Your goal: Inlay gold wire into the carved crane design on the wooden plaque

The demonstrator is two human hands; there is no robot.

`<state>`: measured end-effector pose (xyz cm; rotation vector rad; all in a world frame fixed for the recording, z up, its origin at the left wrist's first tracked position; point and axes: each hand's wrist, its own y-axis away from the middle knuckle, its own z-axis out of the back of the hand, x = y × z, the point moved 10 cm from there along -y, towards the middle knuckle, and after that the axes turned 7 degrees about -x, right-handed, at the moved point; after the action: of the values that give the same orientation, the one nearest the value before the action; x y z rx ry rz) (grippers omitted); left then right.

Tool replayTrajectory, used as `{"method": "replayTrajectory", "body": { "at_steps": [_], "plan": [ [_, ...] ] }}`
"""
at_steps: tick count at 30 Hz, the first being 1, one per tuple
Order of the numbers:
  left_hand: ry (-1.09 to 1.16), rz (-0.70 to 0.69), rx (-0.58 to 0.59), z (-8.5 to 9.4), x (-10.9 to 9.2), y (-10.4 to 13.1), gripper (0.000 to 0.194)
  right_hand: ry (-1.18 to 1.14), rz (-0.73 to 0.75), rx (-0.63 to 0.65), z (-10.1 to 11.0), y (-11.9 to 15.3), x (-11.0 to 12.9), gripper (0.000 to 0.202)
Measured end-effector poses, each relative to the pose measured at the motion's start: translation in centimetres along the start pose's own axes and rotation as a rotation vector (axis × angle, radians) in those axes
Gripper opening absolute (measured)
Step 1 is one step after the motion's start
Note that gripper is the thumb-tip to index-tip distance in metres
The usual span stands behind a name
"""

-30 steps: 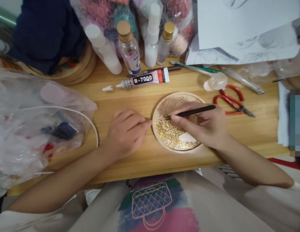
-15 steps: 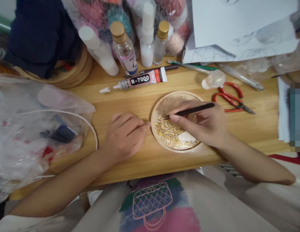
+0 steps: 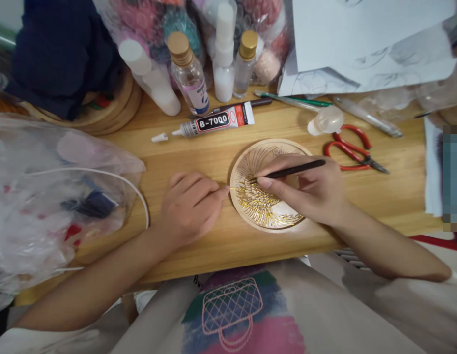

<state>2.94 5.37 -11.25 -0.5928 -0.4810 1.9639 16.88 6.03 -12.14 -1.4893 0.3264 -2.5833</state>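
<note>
A round pale wooden plaque (image 3: 239, 215) lies flat on the table, its surface covered with a feather-like pattern partly filled with shiny gold lines. Over its right side rests my right hand (image 3: 319, 189), closed on dark tweezers (image 3: 297, 170) whose tips touch the pattern left of the centre. My left hand (image 3: 193, 206) lies on the wood just left of the plaque. Its thumb and forefinger pinch a thin gold wire (image 3: 233, 188) that runs over the rim towards the tweezer tips. The fingers of my right hand hide part of the plaque.
Behind the plaque lie a glue tube (image 3: 215, 121) and its loose cap (image 3: 160, 138). Red-handled pliers (image 3: 348, 150) are to the right. Several bottles, including a glass bottle (image 3: 189, 78), stand at the back. A plastic bag (image 3: 66, 196) fills the left; paper sheets (image 3: 346, 49) lie back right.
The tweezers and my right hand have shifted very slightly, with the tips still on the pattern. My left hand keeps its place and its pinch on the gold wire.
</note>
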Motion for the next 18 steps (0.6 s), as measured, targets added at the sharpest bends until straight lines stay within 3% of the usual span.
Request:
{"method": "replayTrajectory", "body": {
  "at_steps": [7,18],
  "plan": [
    [-0.011,-0.001,0.001,-0.1,-0.1,-0.2,0.01,-0.07,0.056,0.088,-1.4,0.2,0.3,0.005],
    [-0.027,0.008,0.005,0.0,0.0,-0.1,0.012,-0.046,0.094,0.103,-2.0,0.3,0.3,0.008]
  ]
}}
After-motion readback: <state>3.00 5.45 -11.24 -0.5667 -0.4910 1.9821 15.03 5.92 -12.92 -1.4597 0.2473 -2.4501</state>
